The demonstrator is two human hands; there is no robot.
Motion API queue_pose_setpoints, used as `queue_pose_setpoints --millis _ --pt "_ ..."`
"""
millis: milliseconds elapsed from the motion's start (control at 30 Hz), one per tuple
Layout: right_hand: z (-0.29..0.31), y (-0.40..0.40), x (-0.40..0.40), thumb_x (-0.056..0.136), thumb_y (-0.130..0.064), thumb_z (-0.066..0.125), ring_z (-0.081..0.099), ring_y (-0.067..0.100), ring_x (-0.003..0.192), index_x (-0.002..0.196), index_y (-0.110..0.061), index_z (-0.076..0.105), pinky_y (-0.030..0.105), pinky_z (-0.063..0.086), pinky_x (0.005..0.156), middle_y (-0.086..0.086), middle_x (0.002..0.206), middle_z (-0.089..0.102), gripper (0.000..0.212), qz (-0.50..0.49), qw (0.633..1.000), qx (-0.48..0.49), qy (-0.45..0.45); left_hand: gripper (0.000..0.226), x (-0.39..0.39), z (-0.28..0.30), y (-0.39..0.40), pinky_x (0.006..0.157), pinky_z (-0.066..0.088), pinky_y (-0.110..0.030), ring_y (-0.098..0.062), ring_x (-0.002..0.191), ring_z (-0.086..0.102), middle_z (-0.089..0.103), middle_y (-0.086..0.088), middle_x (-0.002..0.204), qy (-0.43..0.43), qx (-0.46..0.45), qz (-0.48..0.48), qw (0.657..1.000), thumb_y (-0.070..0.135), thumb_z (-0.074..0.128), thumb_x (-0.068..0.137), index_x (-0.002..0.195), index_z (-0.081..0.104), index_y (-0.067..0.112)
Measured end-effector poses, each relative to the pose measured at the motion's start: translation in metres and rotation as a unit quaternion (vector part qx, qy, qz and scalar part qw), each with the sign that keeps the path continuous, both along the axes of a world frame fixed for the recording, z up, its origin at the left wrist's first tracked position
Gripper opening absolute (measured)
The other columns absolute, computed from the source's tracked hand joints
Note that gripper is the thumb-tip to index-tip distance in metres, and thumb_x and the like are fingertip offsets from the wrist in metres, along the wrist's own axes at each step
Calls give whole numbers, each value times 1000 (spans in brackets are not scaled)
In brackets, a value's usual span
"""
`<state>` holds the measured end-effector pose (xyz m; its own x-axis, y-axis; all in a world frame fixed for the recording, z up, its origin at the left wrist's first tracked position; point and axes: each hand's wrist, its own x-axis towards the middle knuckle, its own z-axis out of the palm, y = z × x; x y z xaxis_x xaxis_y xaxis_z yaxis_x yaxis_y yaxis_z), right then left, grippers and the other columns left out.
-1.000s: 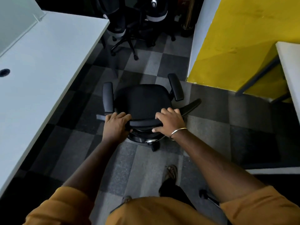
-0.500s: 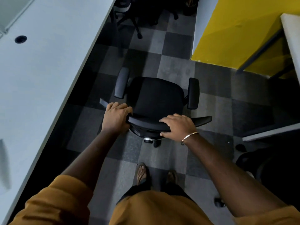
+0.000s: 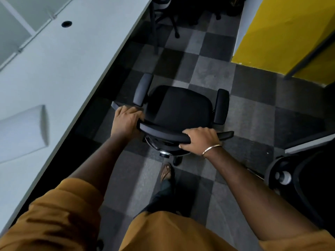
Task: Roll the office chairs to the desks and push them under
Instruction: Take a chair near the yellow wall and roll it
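Observation:
A black office chair with two padded armrests stands on the checkered carpet in the middle of the view, seat facing away from me. My left hand grips the left end of its backrest top. My right hand, with a bangle on the wrist, grips the right part of the same top edge, thumb underneath. The long white desk runs along the left, its edge a short way from the chair's left armrest.
A second black chair sits at the right edge beside another desk's corner. More chairs stand at the far end of the aisle. A yellow wall panel is at the upper right. My foot is behind the chair's base.
The chair has turned clockwise so its seat points more straight ahead, and it has rolled forward along the desk with both hands still gripping the backrest. A chair has come into view on the right.

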<state>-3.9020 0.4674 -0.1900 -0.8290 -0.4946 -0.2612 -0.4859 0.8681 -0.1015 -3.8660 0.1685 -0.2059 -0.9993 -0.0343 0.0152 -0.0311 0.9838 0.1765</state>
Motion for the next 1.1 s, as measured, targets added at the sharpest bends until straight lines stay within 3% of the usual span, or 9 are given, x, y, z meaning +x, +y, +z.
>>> queue_pose_setpoints --millis 100,267,467,600,733,833,967,1100 --pt "-2 1 38 80 -74 63 69 31 107 130 -36 64 37 52 85 1 115 74 63 12 1000 -4 8 26 41 -1 2 109 32 -47 -29 106 54 61 5 103 -32 -19 24 999 28 75 71 91 61 33" --pt "2 0 94 81 -73 64 70 31 104 124 -34 66 37 52 83 2 110 74 58 29 1000 -1 -5 31 105 6 8 113 31 -48 -29 110 54 61 4 105 -65 -19 37 997 33 76 67 95 64 32" --pt "-2 -3 162 81 -72 63 70 31 102 125 -34 66 37 54 82 1 110 75 58 56 998 5 -4 31 188 1 3 110 34 -47 -26 103 54 58 9 98 -37 -19 56 998 23 72 65 93 62 34" --pt "-4 -9 213 81 -72 62 70 29 102 126 -34 65 37 55 82 -2 112 74 59 67 998 11 1 33 248 1 0 104 36 -45 -25 99 54 56 10 95 -25 -10 62 998 28 62 60 92 59 34" --pt "-9 -16 265 81 -74 61 70 26 105 132 -37 64 36 56 82 -8 119 73 63 84 996 -6 13 40 307 1 -2 101 36 -42 -21 97 51 57 12 94 5 -8 66 998 42 38 59 92 60 34" --pt "-15 -18 302 80 -76 59 70 21 103 125 -36 66 35 56 79 -13 118 73 61 88 996 -25 23 43 348 2 -3 101 35 -40 -19 94 49 53 14 91 15 -10 73 997 42 31 61 92 60 33" --pt "-22 -19 350 77 -79 58 72 18 97 119 -35 68 34 57 74 -14 113 73 62 106 991 -65 48 32 403 -1 -6 101 34 -39 -20 93 49 52 14 90 17 -19 90 996 29 46 62 92 59 32" --pt "-29 -18 388 70 -84 60 73 16 82 107 -35 74 32 57 62 -14 96 76 64 114 980 -132 94 36 450 -2 -6 99 34 -38 -19 92 48 47 16 89 19 -19 106 994 17 62 56 90 58 30"
